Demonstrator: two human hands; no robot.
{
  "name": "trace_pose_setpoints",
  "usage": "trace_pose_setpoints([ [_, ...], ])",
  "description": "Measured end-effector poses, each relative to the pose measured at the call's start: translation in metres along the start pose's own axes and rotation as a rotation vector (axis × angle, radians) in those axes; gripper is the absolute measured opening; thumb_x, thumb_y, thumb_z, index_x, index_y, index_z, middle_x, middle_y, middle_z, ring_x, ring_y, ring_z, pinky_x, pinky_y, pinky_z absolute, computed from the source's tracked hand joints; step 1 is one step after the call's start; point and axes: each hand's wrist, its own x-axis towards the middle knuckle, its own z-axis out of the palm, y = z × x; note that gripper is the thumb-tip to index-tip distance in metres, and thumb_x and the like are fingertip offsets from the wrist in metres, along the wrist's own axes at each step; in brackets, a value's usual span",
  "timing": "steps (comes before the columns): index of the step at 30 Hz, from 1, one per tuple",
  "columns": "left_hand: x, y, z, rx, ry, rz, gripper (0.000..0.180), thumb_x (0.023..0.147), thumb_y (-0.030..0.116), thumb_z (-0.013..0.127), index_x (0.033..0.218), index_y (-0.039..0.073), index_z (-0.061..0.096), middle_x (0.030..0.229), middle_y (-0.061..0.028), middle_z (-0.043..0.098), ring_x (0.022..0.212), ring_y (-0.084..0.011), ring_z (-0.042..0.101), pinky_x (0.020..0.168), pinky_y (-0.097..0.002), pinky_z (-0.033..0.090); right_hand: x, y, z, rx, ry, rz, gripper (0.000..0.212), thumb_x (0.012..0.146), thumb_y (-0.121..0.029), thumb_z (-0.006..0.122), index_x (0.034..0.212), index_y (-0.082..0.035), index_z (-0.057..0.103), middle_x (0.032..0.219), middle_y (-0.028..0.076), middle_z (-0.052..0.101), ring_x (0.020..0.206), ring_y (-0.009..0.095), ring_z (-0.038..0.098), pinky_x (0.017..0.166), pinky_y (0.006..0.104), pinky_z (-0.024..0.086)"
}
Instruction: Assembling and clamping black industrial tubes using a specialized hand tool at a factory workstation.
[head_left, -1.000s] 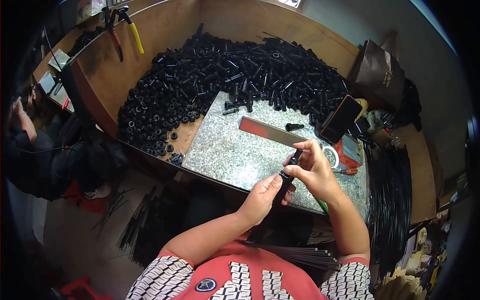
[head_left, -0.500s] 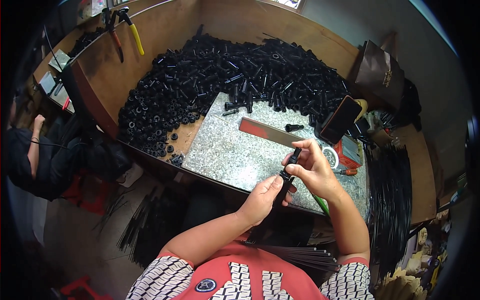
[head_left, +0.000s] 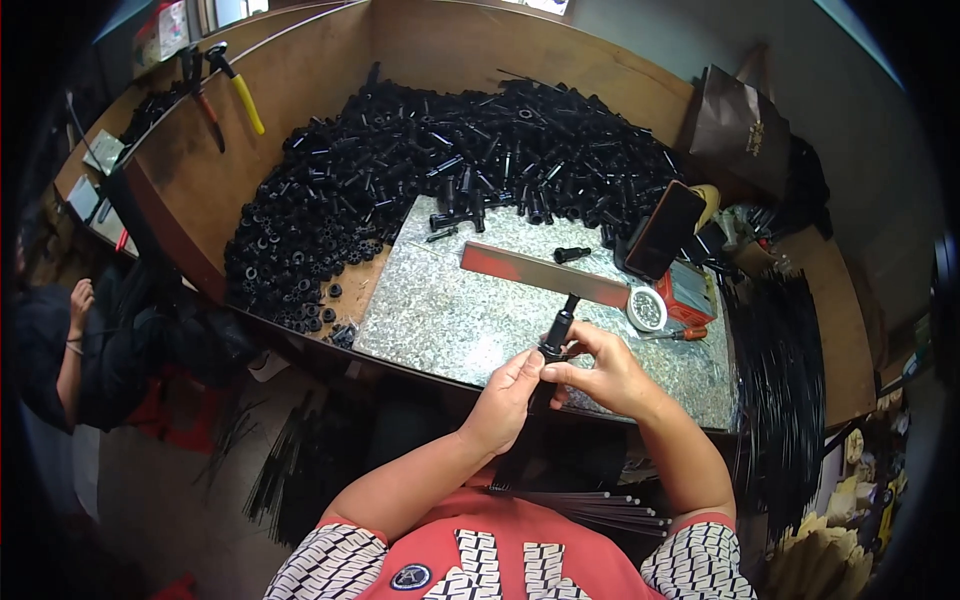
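In front of my chest, both hands are closed on a black tubular plastic fitting [head_left: 561, 325] with a narrower upper end that points up and away. My left hand [head_left: 507, 398] grips its lower part. The right hand [head_left: 603, 372] pinches it around the middle with thumb and fingers. A dark length runs down below my hands, but I cannot make out whether it belongs to the fitting. Beyond my fingers, a flat metal bar [head_left: 545, 273] with a red-painted end lies on the speckled stone slab [head_left: 420, 300]. A similar loose black fitting [head_left: 572, 254] rests behind that bar.
A large heap of black plastic parts [head_left: 470, 140] fills the bench's back and left. At right are a phone [head_left: 665, 230], a white bowl [head_left: 647, 309], a screwdriver [head_left: 690, 333] and long black rods [head_left: 780, 390]. Light-tipped rods [head_left: 610, 510] cross my lap. Another person's arm [head_left: 74, 350] shows far left.
My right hand has slid down from the fitting's upper end to its middle, leaving the tip exposed. Both hands have shifted slightly left, and the whole view has moved a little.
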Motion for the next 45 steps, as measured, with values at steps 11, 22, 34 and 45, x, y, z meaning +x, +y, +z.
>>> trace_pose_setpoints([
  [11, -0.002, -0.001, -0.003, 0.044, -0.079, -0.011, 0.033, 0.103, 0.029, 0.034, 0.11, 0.002, 0.052, 0.092, -0.0057, 0.057, 0.078, -0.0121, 0.055, 0.072, -0.026, 0.047, 0.004, -0.012, -0.016, 0.204, -0.167, 0.123, 0.015, 0.082, -0.008, 0.069, 0.09, 0.0, 0.058, 0.075, 0.006, 0.06, 0.061, 0.013, 0.065, 0.065, 0.029, 0.051],
  [22, -0.004, 0.012, -0.011, 0.063, 0.02, 0.03, 0.04, 0.102, 0.027, 0.036, 0.125, -0.003, 0.047, 0.116, -0.0114, 0.058, 0.101, -0.0189, 0.059, 0.092, -0.0326, 0.045, -0.014, 0.033, 0.038, 0.495, 0.125, 0.217, 0.04, 0.078, -0.023, 0.078, 0.096, -0.003, 0.048, 0.067, -0.001, 0.05, 0.055, 0.008, 0.051, 0.052, 0.0237, 0.045],
  [34, -0.006, 0.024, -0.034, -0.158, -0.045, 0.054, 0.04, 0.097, 0.015, 0.047, 0.133, -0.003, 0.043, 0.135, -0.0175, 0.046, 0.117, -0.0256, 0.053, 0.098, -0.038, 0.045, -0.023, 0.006, 0.07, 0.442, 0.18, 0.058, 0.026, 0.094, -0.022, 0.055, 0.08, -0.001, 0.063, 0.062, -0.001, 0.056, 0.055, 0.006, 0.051, 0.05, 0.023, 0.041],
  [45, -0.008, 0.028, -0.04, -0.225, -0.229, 0.071, 0.03, 0.092, 0.016, 0.056, 0.117, 0.0, 0.061, 0.134, -0.0142, 0.05, 0.134, -0.0385, 0.032, 0.111, -0.0493, 0.028, -0.018, 0.006, 0.069, 0.655, 0.019, 0.071, 0.035, 0.094, -0.033, 0.056, 0.08, -0.002, 0.065, 0.059, 0.0, 0.055, 0.049, 0.007, 0.054, 0.046, 0.0234, 0.043],
])
